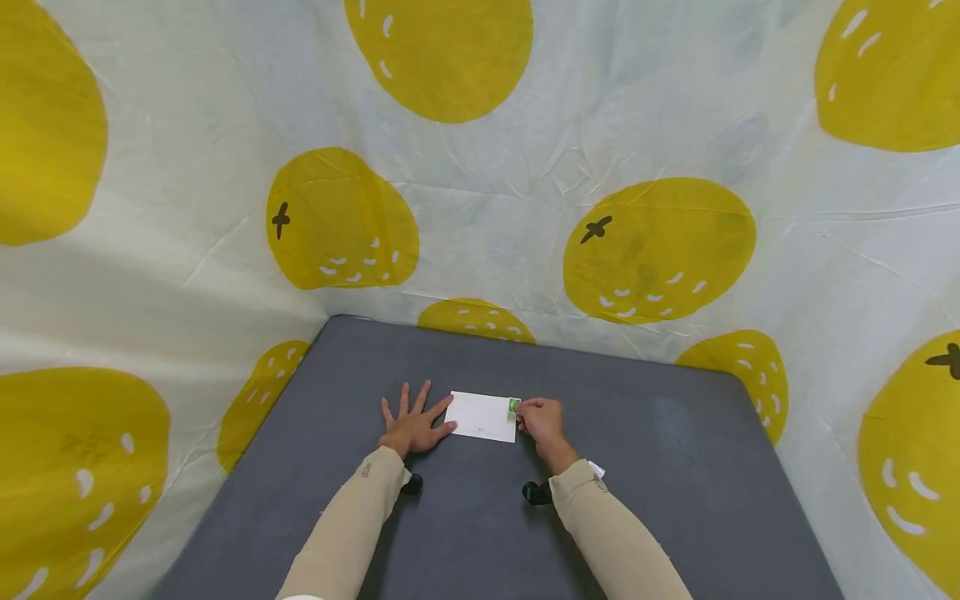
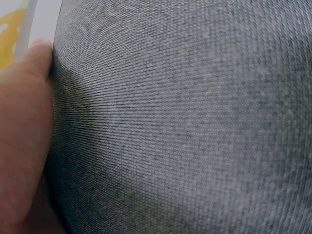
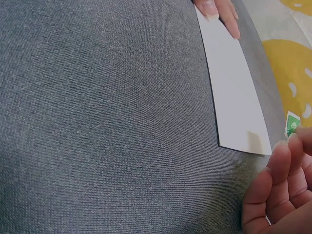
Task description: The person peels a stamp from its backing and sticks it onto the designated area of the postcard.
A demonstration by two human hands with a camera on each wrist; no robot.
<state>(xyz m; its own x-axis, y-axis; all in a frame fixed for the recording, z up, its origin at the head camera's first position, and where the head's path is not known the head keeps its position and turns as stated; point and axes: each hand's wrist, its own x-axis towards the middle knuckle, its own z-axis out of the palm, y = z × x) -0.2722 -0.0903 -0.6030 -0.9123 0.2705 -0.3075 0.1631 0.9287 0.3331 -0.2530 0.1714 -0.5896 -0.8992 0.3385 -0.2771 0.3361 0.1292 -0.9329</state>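
A white envelope lies flat on the grey padded surface, with a little faint print near its lower edge. My left hand is spread beside it, palm down, the thumb and index finger reaching its left edge. In the left wrist view the thumb touches the white paper. My right hand pinches a small green stamp with a white border between thumb and fingertip. The stamp is held just above the envelope's upper right corner, and a shadow falls on the paper below. The other right fingers are curled.
The grey surface stretches out around both arms. A small white piece shows beside the right cuff. A white curtain with yellow fruit prints encloses the back and sides. Dark wrist devices sit under the sleeves.
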